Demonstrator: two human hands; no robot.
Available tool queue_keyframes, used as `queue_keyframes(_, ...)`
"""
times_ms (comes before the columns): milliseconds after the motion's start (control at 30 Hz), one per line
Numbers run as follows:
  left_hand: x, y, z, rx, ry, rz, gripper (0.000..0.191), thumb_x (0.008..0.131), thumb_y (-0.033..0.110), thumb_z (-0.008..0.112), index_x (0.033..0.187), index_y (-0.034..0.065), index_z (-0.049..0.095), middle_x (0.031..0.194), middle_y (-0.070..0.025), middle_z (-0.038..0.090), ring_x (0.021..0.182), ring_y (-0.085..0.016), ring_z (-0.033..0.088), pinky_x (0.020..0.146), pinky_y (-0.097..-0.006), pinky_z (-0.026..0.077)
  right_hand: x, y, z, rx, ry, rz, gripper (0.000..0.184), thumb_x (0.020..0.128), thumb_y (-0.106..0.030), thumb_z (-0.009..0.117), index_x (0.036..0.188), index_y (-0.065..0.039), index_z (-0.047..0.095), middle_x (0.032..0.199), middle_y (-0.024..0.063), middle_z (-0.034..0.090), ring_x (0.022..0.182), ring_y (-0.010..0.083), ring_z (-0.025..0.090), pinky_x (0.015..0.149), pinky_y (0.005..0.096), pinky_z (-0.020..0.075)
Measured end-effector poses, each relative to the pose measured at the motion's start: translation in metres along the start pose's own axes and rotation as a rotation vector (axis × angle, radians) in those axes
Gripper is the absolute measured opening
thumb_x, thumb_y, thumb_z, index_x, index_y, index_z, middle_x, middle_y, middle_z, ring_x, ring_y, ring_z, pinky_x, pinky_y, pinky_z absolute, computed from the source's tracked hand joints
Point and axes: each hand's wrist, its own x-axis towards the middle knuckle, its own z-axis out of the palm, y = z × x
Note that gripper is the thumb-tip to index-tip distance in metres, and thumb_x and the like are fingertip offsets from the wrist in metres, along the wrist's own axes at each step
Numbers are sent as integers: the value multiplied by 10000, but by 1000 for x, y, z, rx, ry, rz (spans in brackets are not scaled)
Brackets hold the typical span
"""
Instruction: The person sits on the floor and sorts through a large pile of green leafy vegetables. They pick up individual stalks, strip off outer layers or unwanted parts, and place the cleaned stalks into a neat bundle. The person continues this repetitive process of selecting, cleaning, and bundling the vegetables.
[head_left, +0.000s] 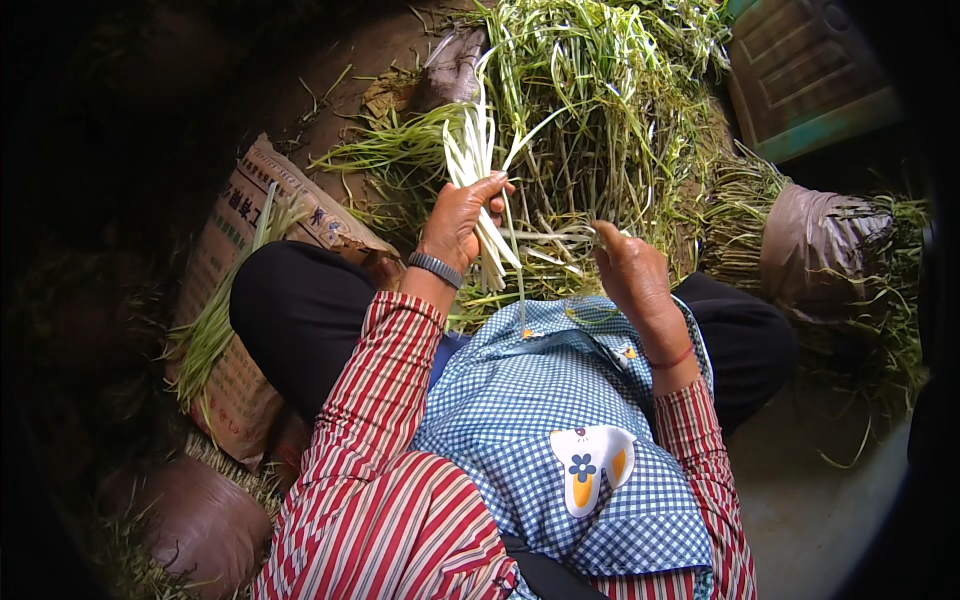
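Note:
My left hand (465, 221) is closed round a bunch of pale long-stemmed greens (472, 150), their white stalks sticking out above and below the fist and their yellow-green leaves trailing to the left. One thin strand hangs down from this bunch over the blue checked apron (540, 375). To the right, my right hand (634, 274) is raised above the apron with its index finger bent. A pale stalk (551, 235) reaches to its fingertips; whether they pinch it cannot be told. Beyond both hands lies a large heap of the same greens (600, 97).
At the left, a printed paper sack (232, 375) bears a small bunch of greens (217, 330). Plastic-wrapped bundles lie at the right (817, 247), lower left (187, 525) and top (454, 67). A panelled wooden board with a green edge (810, 67) stands at the upper right.

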Motion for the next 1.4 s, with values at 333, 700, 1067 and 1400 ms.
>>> queue_keyframes(333, -3, -5, 6, 25, -7, 4, 138, 943, 127, 668, 1018, 13, 657, 802, -12, 671, 596, -42, 544, 505, -209, 411, 18, 0, 17, 256, 207, -32, 134, 919, -192, 644, 979, -75, 671, 991, 104, 688, 779, 302, 699, 657, 393, 556)
queue_keyframes(700, 1, -6, 17, -23, 41, -51, 155, 954, 110, 654, 1055, -8, 650, 848, -37, 684, 585, -44, 521, 479, -198, 392, 1, -51, 42, 1409, -445, 189, 155, 929, -149, 618, 894, 1, 630, 679, 54, 656, 473, 67, 512, 428, 230, 409)
queue_keyframes(1067, 4, -1, -2, -155, 16, -49, 203, 948, 95, 665, 1114, -17, 633, 943, -106, 697, 590, -73, 495, 478, -212, 393, -31, -1, -183, 1353, -15, 92, 251, 976, -143, 581, 1151, 25, 646, 720, 9, 649, 546, 28, 562, 426, 163, 377)
queue_keyframes(1400, 15, -12, -2, -39, -5, -64, 208, 970, 104, 631, 1145, -6, 624, 970, -72, 688, 596, -58, 457, 494, -215, 372, -114, 129, -299, 254, 940, -53, 273, 918, -23, 651, 1190, -4, 658, 1053, 113, 696, 966, 166, 663, 850, 295, 538)
